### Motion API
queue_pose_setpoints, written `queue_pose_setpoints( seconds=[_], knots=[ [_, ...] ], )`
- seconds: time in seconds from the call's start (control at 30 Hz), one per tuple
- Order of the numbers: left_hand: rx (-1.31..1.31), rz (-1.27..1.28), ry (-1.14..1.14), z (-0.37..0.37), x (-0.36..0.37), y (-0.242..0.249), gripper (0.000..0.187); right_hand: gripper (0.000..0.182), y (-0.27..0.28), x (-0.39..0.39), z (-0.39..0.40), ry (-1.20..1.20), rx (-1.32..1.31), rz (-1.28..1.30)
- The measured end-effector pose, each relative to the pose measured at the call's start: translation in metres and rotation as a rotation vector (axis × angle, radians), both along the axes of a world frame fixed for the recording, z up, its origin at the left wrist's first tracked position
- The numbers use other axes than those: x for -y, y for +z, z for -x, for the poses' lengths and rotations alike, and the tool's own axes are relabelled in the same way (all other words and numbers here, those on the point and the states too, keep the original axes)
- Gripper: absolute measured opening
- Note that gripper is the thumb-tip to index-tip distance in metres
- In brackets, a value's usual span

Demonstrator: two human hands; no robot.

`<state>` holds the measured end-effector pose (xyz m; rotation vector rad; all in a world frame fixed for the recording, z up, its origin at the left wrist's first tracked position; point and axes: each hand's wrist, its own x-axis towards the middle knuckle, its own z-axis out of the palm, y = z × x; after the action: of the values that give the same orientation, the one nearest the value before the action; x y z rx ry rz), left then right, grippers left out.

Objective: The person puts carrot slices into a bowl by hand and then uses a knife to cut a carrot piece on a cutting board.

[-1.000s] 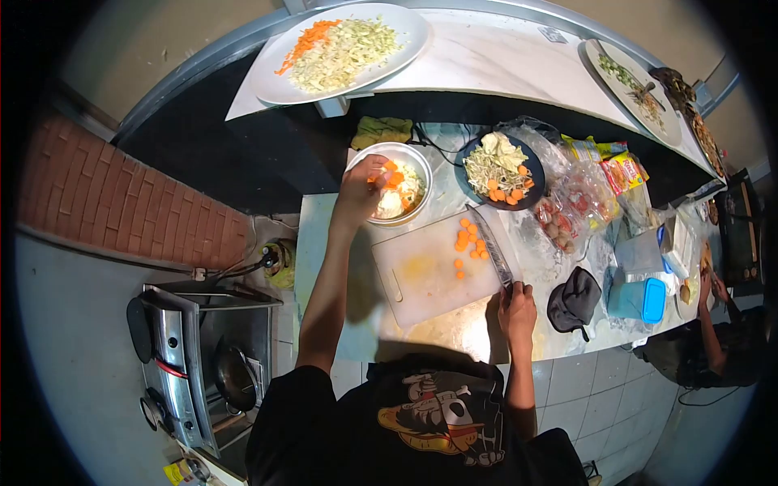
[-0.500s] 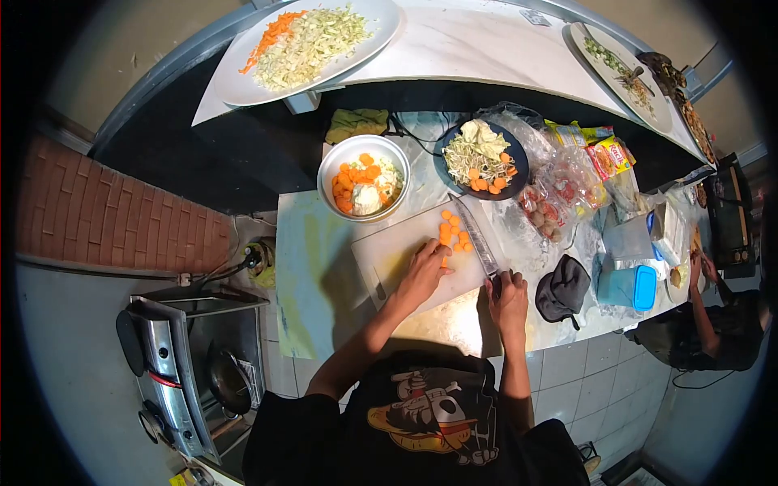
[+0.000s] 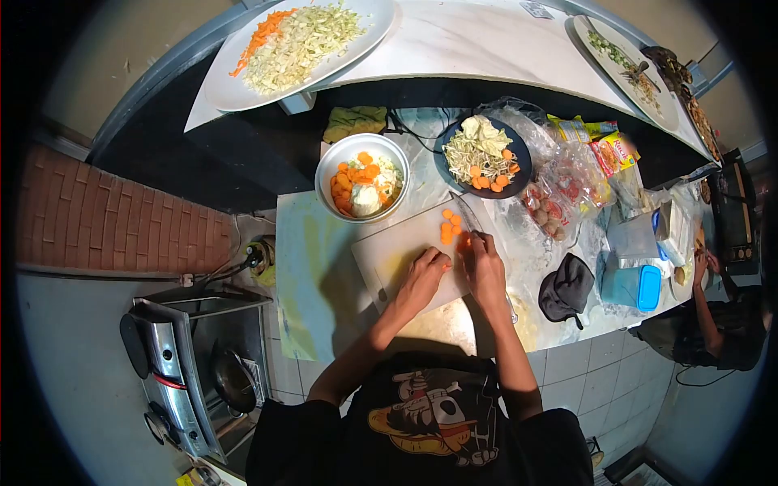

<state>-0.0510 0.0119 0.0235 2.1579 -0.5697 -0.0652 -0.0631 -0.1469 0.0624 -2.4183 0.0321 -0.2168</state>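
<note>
Fingers partly curled, the left hand touches a carrot piece and the right hand covers part of a knife, neither's grip discernible, while just beyond them on a cutting board lie carrot slices, likely light, firm and slick, best gathered by their edges.

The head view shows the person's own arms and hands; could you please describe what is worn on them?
The left hand and right hand are gloveless, and the forearms are bare, with no watch visible. Short black sleeves belong to a black T-shirt with a cartoon skull print.
</note>
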Motion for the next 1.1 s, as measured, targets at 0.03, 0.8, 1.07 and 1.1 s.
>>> queue_pose_setpoints(
  seconds=[0.03,0.8,1.07,1.1],
  knots=[
    [0.019,0.004,0.019,0.002,0.001,-0.002,0.009,0.041,-0.001,0.000,-0.003,0.002,0.000,0.000],
    [0.018,0.009,0.299,-0.103,-0.124,0.086,0.020,0.035,-0.010,-0.012,-0.018,0.070,-0.054,0.095],
    [0.207,-0.054,0.177,-0.094,-0.106,0.084,0.027,0.019,-0.006,-0.010,-0.017,0.023,0.015,-0.050],
    [0.066,0.076,0.188,-0.088,-0.097,0.090,0.026,0.020,-0.011,-0.006,-0.017,0.032,0.005,-0.052]
  ],
)
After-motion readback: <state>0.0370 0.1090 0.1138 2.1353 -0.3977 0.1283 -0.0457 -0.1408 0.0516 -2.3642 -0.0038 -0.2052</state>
